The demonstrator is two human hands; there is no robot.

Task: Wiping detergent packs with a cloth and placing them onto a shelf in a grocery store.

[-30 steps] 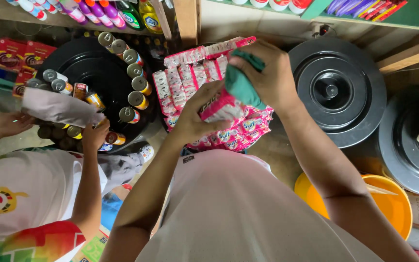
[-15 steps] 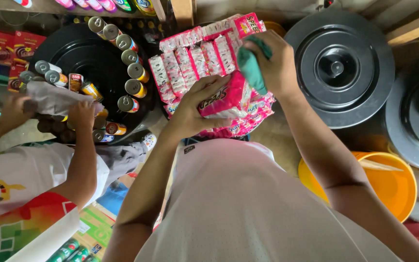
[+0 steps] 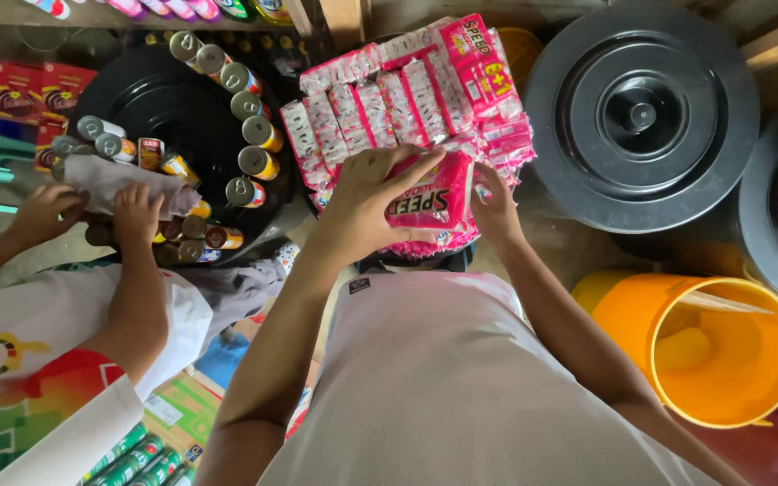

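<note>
A stack of pink-and-white sachet packs lies on a black lid, straight ahead of me. My left hand grips a bright pink packet at the near edge of the stack, fingers spread over its top. My right hand holds the same packet at its right end, with the fingertips tucked behind it. Nothing else is in either hand.
At the left, another person's two hands press a grey cloth on small cans ringed on a black round lid. Black bin lids stand at the right, and an orange bucket is at the lower right. Red boxes sit at the far left.
My right hand has come down from the top of the stack to the packet's right end, and the green cloth it held is out of sight. My left hand stays on the pink packet.
</note>
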